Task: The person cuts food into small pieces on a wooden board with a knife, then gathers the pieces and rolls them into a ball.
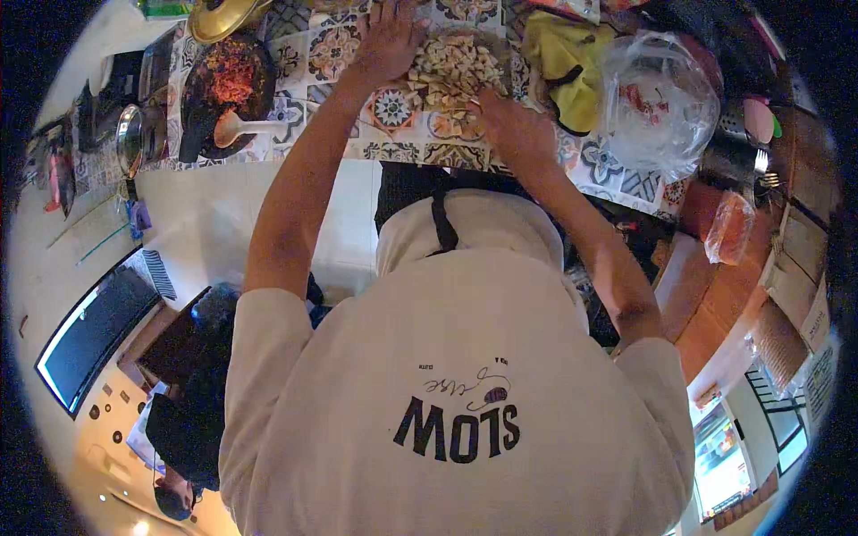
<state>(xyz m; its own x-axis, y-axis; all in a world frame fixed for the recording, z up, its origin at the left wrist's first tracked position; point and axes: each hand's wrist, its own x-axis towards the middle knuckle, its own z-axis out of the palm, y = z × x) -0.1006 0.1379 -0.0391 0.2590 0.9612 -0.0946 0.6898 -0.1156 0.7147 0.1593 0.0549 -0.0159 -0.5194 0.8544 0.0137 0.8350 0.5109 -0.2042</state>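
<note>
On the patterned tablecloth [391,109], the pale chopped pieces [458,67] are flanked at left by the outspread left hand [387,49] and at near right by the right hand [518,129], whose grip cannot be told.

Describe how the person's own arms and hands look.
The left hand and right hand are ungloved, with no watch visible. Both forearms are bare below short, loose, off-white sleeves of a T-shirt with dark "SLOW" lettering across the front.
</note>
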